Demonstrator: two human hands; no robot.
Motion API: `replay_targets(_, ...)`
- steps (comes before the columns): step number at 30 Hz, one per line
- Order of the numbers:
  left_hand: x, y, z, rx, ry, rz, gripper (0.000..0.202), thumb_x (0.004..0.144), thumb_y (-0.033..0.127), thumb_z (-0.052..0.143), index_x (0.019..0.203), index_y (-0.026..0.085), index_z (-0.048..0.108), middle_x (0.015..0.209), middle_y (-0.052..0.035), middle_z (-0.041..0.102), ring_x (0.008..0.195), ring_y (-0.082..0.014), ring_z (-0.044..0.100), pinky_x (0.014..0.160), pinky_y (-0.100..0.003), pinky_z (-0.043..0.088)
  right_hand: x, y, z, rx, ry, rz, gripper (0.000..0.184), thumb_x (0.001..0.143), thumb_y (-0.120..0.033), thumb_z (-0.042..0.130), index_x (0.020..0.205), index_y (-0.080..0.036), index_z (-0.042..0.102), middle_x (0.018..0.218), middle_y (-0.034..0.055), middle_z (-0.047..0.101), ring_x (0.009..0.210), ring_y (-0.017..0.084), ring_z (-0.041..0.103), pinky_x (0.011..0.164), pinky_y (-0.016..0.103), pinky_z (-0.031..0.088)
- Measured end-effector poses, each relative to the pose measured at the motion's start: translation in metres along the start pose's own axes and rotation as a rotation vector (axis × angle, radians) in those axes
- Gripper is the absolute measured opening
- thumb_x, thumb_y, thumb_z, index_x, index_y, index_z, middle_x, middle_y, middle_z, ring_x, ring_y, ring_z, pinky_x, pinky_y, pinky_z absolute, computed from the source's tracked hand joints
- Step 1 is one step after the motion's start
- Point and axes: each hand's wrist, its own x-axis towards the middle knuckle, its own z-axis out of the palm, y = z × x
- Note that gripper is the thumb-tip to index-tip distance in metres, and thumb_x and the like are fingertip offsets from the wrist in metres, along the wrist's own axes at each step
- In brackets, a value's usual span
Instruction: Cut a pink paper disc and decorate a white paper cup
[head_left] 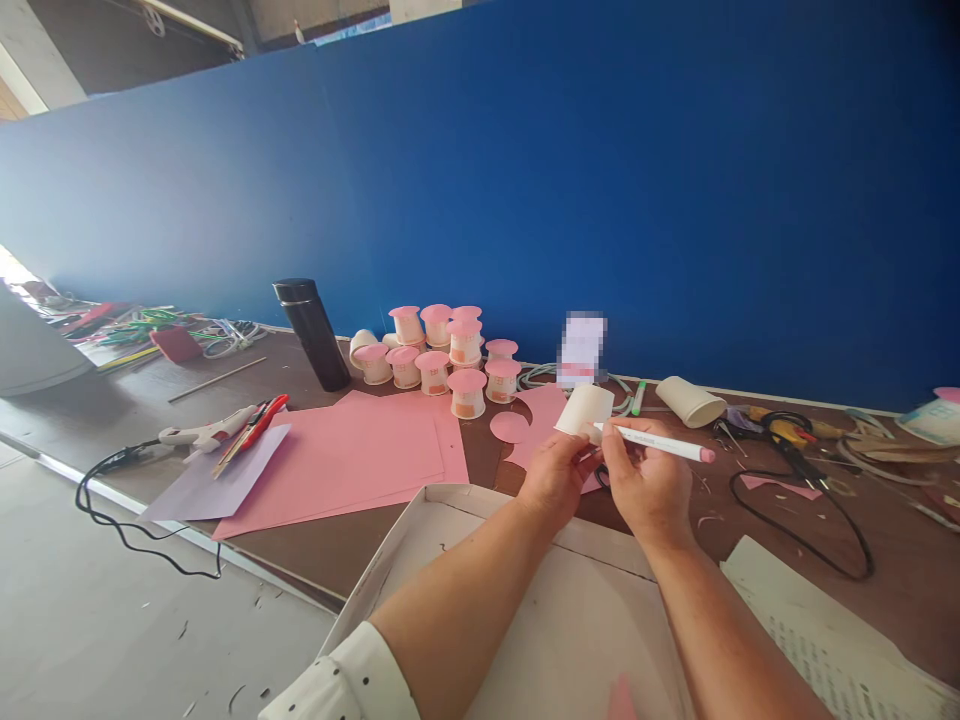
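Note:
My left hand (pixel 559 478) grips a plain white paper cup (pixel 585 408), tilted upside down above the far edge of a shallow white box lid (pixel 517 610). In my right hand (pixel 651 490) is a white marker with a pink end (pixel 660 441), its tip up against the cup's side. The exact contact point is hidden by my fingers. Behind and left of my hands stands a group of upturned paper cups with pink round tops (pixel 467 392) and small drawn windows and doors. A pink paper disc (pixel 510 427) lies just left of the cup.
Pink paper sheets (pixel 360 450), a glue gun (pixel 210 432), a red-handled cutter (pixel 251 430) and a black bottle (pixel 313 335) are to the left. Another paper cup (pixel 690 401), a green marker (pixel 638 398) and a black cable (pixel 806 560) lie right. A blue partition (pixel 525 180) rises behind.

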Motion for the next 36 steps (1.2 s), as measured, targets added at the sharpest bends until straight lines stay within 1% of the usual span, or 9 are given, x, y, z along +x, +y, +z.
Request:
replay_targets(4,0.0,0.0,0.0,0.0,0.023,-0.011,0.021,0.069,0.02,0.069,0.088,0.011,0.07,0.092,-0.0087,0.069,0.09,-0.0175,0.062,0.088,-0.031,0.047,0.0,0.0,0.0,-0.015,0.007,-0.007,0.025,0.084,-0.041,0.056,0.088,-0.018,0.063,0.078,0.0077,0.068,0.067,0.02,0.063,0.064,0.031,0.05)
replay_targets(8,0.0,0.0,0.001,-0.015,0.023,-0.005,0.023,0.069,0.02,0.069,0.09,0.01,0.07,0.091,-0.0089,0.07,0.088,-0.0169,0.063,0.087,-0.029,0.046,0.001,-0.002,0.0,-0.014,0.005,0.003,0.025,0.083,-0.042,0.056,0.087,-0.018,0.063,0.078,0.0077,0.068,0.067,0.02,0.063,0.063,0.031,0.05)
replay_targets(13,0.001,0.002,0.003,-0.033,0.018,-0.007,0.021,0.071,0.016,0.066,0.09,0.009,0.069,0.091,-0.0096,0.071,0.087,-0.0164,0.064,0.088,-0.029,0.047,0.001,-0.003,-0.002,-0.003,-0.007,0.03,0.026,0.083,-0.043,0.056,0.088,-0.018,0.063,0.077,0.008,0.068,0.065,0.02,0.063,0.063,0.031,0.05)
replay_targets(18,-0.001,0.005,0.005,-0.051,0.054,-0.02,0.019,0.072,0.013,0.063,0.09,0.008,0.069,0.09,-0.01,0.071,0.084,-0.0156,0.065,0.088,-0.028,0.048,0.002,-0.002,-0.002,0.005,0.004,0.038,0.026,0.083,-0.042,0.057,0.086,-0.017,0.063,0.075,0.0076,0.068,0.062,0.019,0.062,0.061,0.03,0.05)
replay_targets(25,-0.002,0.008,0.005,-0.092,0.065,-0.036,0.019,0.075,0.01,0.06,0.092,0.007,0.069,0.087,-0.0093,0.071,0.081,-0.0141,0.065,0.085,-0.026,0.05,0.002,0.0,-0.002,0.025,0.005,0.055,0.025,0.083,-0.042,0.057,0.088,-0.018,0.062,0.076,0.0077,0.068,0.064,0.019,0.064,0.061,0.03,0.05)
replay_targets(30,-0.002,0.009,0.006,-0.124,0.079,-0.057,0.016,0.077,0.009,0.058,0.089,0.008,0.068,0.084,-0.0079,0.069,0.076,-0.0119,0.064,0.078,-0.023,0.051,0.002,-0.001,-0.003,0.007,0.004,0.06,0.026,0.082,-0.042,0.057,0.087,-0.018,0.063,0.075,0.0076,0.068,0.063,0.019,0.064,0.062,0.03,0.05)
replay_targets(36,-0.001,0.011,0.006,-0.138,0.081,-0.076,0.009,0.076,0.008,0.058,0.079,0.008,0.066,0.079,-0.0079,0.068,0.071,-0.0108,0.062,0.077,-0.022,0.051,0.002,0.0,-0.002,0.006,0.02,0.059,0.025,0.082,-0.042,0.058,0.087,-0.018,0.063,0.076,0.0081,0.069,0.066,0.02,0.065,0.061,0.03,0.051)
